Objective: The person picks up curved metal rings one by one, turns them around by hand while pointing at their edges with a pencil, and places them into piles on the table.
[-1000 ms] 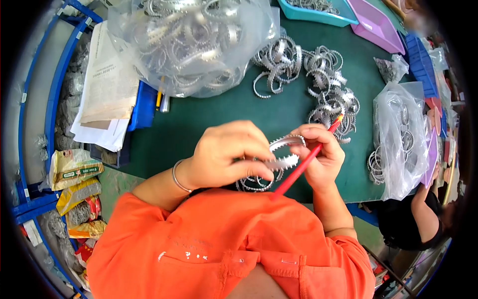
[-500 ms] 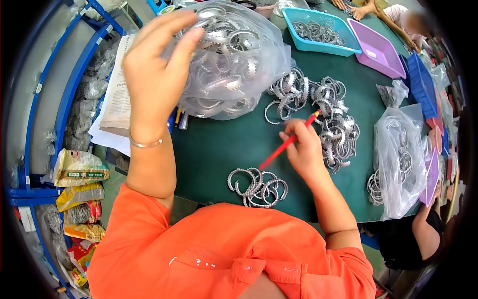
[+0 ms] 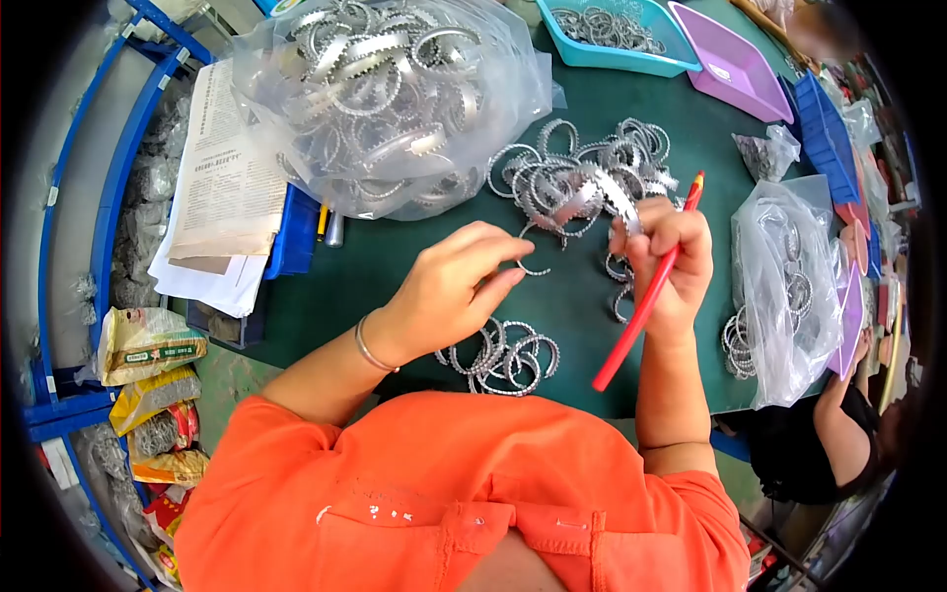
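Note:
My right hand point(image 3: 666, 259) grips a red pencil point(image 3: 636, 331) that slants across the palm, and its fingertips pinch a toothed metal ring point(image 3: 617, 197) beside the ring pile point(image 3: 562, 178). My left hand point(image 3: 456, 281) hovers over the table, thumb and fingers apart; a thin ring point(image 3: 533, 271) lies just beyond its fingertips. Several toothed rings point(image 3: 508, 360) lie in a loose group near my body. A large clear plastic bag point(image 3: 395, 109) full of rings stands behind my left hand.
Green table point(image 3: 395, 257); turquoise tray point(image 3: 621, 59) with rings and purple tray point(image 3: 735, 69) at the back. Clear bag point(image 3: 789, 286) with rings at right. Papers point(image 3: 222, 168) and blue bin point(image 3: 296, 237) at left. Another person's arm point(image 3: 843, 429) at lower right.
My left hand has come down from the large bag toward the table's middle. My right hand has moved right, and a ring is now in its fingertips along with the red pencil.

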A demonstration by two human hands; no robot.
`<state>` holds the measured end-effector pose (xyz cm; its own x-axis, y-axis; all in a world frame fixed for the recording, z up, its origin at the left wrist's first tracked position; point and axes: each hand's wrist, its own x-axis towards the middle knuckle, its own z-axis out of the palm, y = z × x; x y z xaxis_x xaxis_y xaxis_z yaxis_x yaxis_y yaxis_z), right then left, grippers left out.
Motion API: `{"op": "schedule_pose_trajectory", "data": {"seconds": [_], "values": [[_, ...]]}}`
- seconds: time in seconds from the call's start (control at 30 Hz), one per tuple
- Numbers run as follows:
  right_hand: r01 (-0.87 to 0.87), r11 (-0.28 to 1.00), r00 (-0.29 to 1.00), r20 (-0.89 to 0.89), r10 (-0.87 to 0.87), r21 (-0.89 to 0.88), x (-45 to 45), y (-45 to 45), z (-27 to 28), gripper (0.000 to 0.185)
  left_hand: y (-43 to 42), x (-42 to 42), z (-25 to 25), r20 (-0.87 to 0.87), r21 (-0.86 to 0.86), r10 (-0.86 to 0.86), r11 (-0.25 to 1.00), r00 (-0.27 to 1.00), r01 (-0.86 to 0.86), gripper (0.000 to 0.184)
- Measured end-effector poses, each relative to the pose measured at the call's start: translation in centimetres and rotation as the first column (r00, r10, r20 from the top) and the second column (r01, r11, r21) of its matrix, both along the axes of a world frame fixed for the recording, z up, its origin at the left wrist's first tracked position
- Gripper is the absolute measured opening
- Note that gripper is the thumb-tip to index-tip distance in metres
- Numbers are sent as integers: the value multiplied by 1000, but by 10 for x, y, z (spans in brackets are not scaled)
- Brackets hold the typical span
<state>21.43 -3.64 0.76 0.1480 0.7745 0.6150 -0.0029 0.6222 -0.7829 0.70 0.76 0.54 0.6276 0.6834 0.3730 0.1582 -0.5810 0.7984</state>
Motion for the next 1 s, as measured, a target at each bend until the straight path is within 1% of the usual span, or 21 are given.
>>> {"op": "schedule_pose_trajectory", "data": {"seconds": [0.03,0.07,0.1,0.13,0.2,0.23,0.27,0.3,0.33,0.4,0.57,0.63,0.67,0.7,0.77,0.8,0.83,0.9,0.93,0.97,1.0], "values": [[79,993,992,108,-69,-90,2,0,-1,20,-1,2,-5,-63,-87,-20,996,998,14,26],[89,976,995,50,-81,-200,6,1,-8,19,-1,2,-12,-180,-151,-62,988,982,35,31],[92,948,995,-6,-98,-305,8,2,-15,18,-1,2,-21,-178,-160,-68,986,982,40,31],[52,950,986,-133,-97,-307,7,-2,-14,18,1,2,-32,-187,-136,-97,988,978,72,31],[-59,977,971,-239,9,-204,5,-7,-12,19,5,3,-41,-179,-92,-138,988,974,123,33],[-103,980,955,-293,50,-168,3,-9,-11,19,5,4,-50,-62,-240,-119,965,991,101,37],[-149,969,928,-365,69,-195,0,-13,-12,18,6,3,-52,-24,-343,-119,934,993,103,39],[-147,969,928,-367,66,-198,-2,-15,-13,18,7,3,-50,15,-440,-113,891,993,108,42],[-186,951,911,-406,73,-246,-4,-18,-14,17,6,3,-46,14,-446,-115,888,993,110,42],[-224,913,891,-452,50,-340,-7,-25,-18,16,3,2,-32,-2,-277,-103,956,995,98,45],[-228,884,895,-445,25,-408,-14,-35,-24,15,-4,10,-29,-79,-289,-174,946,982,144,46],[-244,880,882,-471,27,-407,-15,-36,-24,15,-1,16,-33,-185,-112,-189,979,964,171,45],[-225,889,875,-485,3,-399,-14,-37,-24,15,1,21,-32,-186,-120,-172,981,967,152,33],[-205,897,866,-499,-20,-392,-14,-38,-23,14,5,23,-35,-186,-121,-174,981,967,154,33],[-141,920,852,-518,-75,-367,-13,-40,-20,14,12,27,-46,-104,-311,-176,940,979,136,18],[-123,927,853,-516,-84,-354,-12,-41,-20,14,12,29,-46,11,-408,-110,907,994,105,10],[-103,933,852,-515,-95,-344,-9,-43,-19,14,11,31,-44,118,-511,-16,856,993,75,11],[-79,930,859,-498,-119,-358,-6,-45,-21,14,15,30,-48,120,-495,119,868,986,-45,11],[-87,928,860,-497,-113,-361,-6,-46,-22,13,19,25,-46,-62,-232,140,961,988,-151,13],[-95,927,862,-495,-105,-363,-6,-45,-23,13,21,23,-47,-65,-232,142,961,988,-153,13],[-98,927,861,-497,-104,-362,-7,-45,-23,13,22,21,-48,-48,-18,189,982,981,-190,14]]}}
